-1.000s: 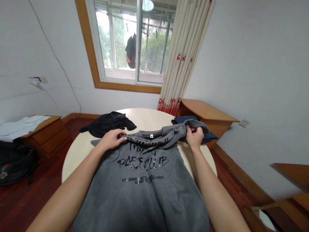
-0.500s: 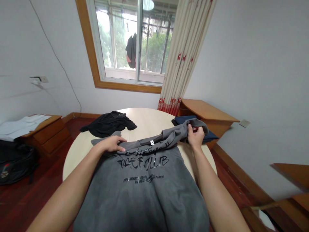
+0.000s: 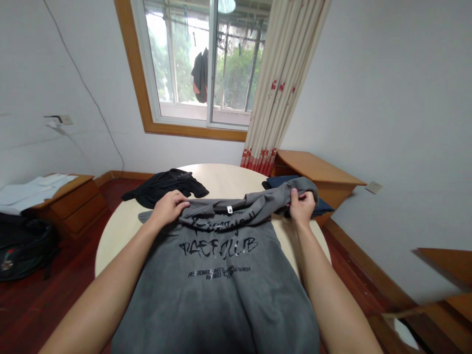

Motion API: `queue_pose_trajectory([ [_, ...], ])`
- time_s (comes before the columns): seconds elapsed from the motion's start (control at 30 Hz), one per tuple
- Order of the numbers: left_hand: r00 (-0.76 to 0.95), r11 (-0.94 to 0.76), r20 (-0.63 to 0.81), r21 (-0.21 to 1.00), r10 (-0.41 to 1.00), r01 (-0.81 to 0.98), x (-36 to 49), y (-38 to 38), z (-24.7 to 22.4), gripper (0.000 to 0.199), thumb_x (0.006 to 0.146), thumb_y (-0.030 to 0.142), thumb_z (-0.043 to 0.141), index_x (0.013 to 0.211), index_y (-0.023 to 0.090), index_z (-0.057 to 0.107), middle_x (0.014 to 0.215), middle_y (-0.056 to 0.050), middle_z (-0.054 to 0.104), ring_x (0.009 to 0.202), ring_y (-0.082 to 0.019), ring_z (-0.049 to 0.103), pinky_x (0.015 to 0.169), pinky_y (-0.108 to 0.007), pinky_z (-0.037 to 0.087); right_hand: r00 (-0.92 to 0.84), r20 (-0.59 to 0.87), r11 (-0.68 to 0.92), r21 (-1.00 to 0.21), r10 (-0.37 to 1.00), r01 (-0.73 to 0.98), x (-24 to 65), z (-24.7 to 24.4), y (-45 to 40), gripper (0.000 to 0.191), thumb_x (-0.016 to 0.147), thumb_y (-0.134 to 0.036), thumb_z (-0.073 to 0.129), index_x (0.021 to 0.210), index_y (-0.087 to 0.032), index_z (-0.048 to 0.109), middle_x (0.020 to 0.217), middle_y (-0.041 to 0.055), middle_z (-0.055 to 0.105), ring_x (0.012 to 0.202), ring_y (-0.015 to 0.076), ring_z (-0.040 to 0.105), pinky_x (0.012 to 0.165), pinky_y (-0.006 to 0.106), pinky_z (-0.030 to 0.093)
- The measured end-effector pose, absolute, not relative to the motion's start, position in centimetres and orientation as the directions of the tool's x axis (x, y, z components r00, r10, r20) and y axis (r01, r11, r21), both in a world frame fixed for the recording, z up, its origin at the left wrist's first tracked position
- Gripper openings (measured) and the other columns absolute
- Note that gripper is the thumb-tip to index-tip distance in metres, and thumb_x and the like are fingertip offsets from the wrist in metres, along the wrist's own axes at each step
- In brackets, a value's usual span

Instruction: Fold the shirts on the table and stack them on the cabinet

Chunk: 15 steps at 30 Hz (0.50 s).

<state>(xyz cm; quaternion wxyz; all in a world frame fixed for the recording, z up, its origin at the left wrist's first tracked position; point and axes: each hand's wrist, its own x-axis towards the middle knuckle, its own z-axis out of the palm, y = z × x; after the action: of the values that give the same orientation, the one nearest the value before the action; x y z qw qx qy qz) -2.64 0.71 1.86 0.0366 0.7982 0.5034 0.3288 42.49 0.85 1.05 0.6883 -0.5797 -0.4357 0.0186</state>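
A grey T-shirt (image 3: 221,305) with black lettering lies spread over the near part of the round table, its collar and white label toward the far side. My left hand (image 3: 171,209) pinches the cloth at the left shoulder, raising it a little. At the right, my right hand (image 3: 302,206) grips the shirt near the right shoulder and sleeve, fingers closed round the fabric. The cloth between both hands sags in folds below the collar. The shirt's lower end runs out of view toward me.
A black garment (image 3: 165,188) lies crumpled at the table's far left. Dark blue folded clothing (image 3: 282,182) sits behind my right hand. The pale round tabletop (image 3: 224,179) stands before a window, a curtain (image 3: 283,88) and a wooden desk (image 3: 320,172). A black bag (image 3: 25,246) rests on the floor.
My left hand has moved up and away from me, closing on the left shoulder cloth and lifting it. My right hand has shifted slightly right, still holding the shirt.
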Motion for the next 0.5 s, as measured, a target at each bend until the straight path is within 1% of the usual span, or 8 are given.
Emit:
queue_pose_trajectory([
  [0.07,0.17,-0.458,0.561,0.425,0.81,0.781,-2.8,0.5,2.2,0.033,0.09,0.041,0.052,0.097,0.022,0.078,0.098,-0.007,0.068,0.093,-0.023,0.062,0.083,-0.035,0.049,0.627,0.575,0.33,-0.817,0.526,0.472,42.8,0.9,1.1,0.056,0.074,-0.076,0.059,0.075,-0.027,0.034,0.058,-0.0073,0.04,0.05,0.0154,0.048,0.047,0.028,0.037],
  [0.13,0.066,-0.429,0.614,0.467,0.787,0.773,-3.2,0.3,2.5,0.036,0.092,0.042,0.05,0.101,0.022,0.078,0.099,-0.006,0.067,0.092,-0.022,0.062,0.081,-0.033,0.049,0.633,0.604,0.332,-0.796,0.484,0.506,43.3,0.7,1.4,0.056,0.073,-0.076,0.06,0.074,-0.026,0.034,0.061,-0.0071,0.039,0.054,0.0138,0.045,0.05,0.027,0.038],
  [0.2,-0.021,-0.407,0.647,0.504,0.762,0.761,-3.8,0.3,2.8,0.037,0.092,0.042,0.05,0.103,0.021,0.078,0.099,-0.006,0.066,0.088,-0.02,0.062,0.078,-0.031,0.049,0.638,0.629,0.331,-0.777,0.444,0.536,43.9,0.5,1.8,0.055,0.074,-0.075,0.06,0.072,-0.026,0.034,0.063,-0.007,0.038,0.056,0.0129,0.041,0.053,0.027,0.039],
  [0.27,-0.082,-0.389,0.668,0.523,0.739,0.758,-4.4,0.4,3.0,0.037,0.092,0.042,0.05,0.104,0.021,0.078,0.097,-0.005,0.064,0.084,-0.019,0.061,0.075,-0.03,0.048,0.635,0.638,0.335,-0.77,0.435,0.543,44.2,0.4,2.1,0.053,0.075,-0.072,0.061,0.071,-0.026,0.034,0.063,-0.0071,0.037,0.058,0.0129,0.039,0.055,0.028,0.039],
  [0.4,-0.136,-0.376,0.724,0.497,0.676,0.782,-5.2,0.1,3.8,0.035,0.091,0.039,0.051,0.102,0.021,0.078,0.092,-0.005,0.06,0.081,-0.019,0.059,0.073,-0.03,0.048,0.639,0.631,0.321,-0.775,0.44,0.544,44.1,0.5,1.9,0.048,0.077,-0.065,0.062,0.07,-0.026,0.034,0.062,-0.0073,0.035,0.058,0.0138,0.039,0.057,0.028,0.038],
  [0.5,-0.174,-0.369,0.795,0.449,0.581,0.814,-5.4,-0.8,5.1,0.031,0.092,0.039,0.053,0.102,0.023,0.078,0.09,-0.005,0.057,0.084,-0.02,0.058,0.076,-0.031,0.048,0.658,0.664,0.318,-0.747,0.354,0.583,43.5,1.5,1.0,0.042,0.078,-0.059,0.061,0.068,-0.026,0.036,0.062,-0.0065,0.035,0.058,0.0139,0.038,0.059,0.029,0.037],
])
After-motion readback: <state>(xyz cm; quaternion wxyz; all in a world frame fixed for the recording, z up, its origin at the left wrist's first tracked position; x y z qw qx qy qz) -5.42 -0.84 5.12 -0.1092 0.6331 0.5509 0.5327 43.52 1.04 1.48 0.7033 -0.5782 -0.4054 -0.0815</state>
